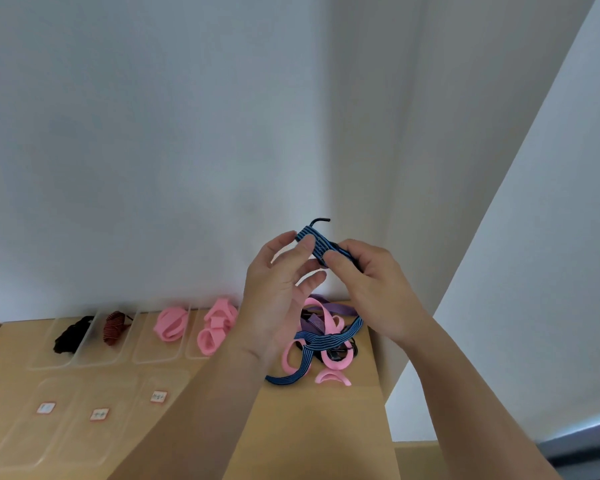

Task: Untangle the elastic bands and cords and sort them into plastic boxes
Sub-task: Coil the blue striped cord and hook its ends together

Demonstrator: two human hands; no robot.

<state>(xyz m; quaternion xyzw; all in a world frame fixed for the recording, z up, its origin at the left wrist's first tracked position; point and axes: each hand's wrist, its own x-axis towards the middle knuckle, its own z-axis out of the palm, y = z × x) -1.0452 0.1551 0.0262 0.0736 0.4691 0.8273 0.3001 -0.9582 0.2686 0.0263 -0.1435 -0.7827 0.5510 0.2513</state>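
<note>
Raised in front of the wall, a folded blue striped cord [317, 240] with a black hook at its top is pinched between my left hand [278, 289] and my right hand [368, 282]. Below them on the wooden table [326, 420] lies a tangle [326, 341] of pink bands, a purple band and another blue striped cord. Clear plastic boxes stand in a row at the back: one holds a black cord [71, 336], one a dark red cord [115, 327], and two hold pink bands [170, 323] [217, 325].
Clear lids with small white labels [99, 414] lie flat on the table's near left. The white wall rises straight behind the boxes. The table's right edge drops off just past the tangle, beside a white slanted panel [534, 271].
</note>
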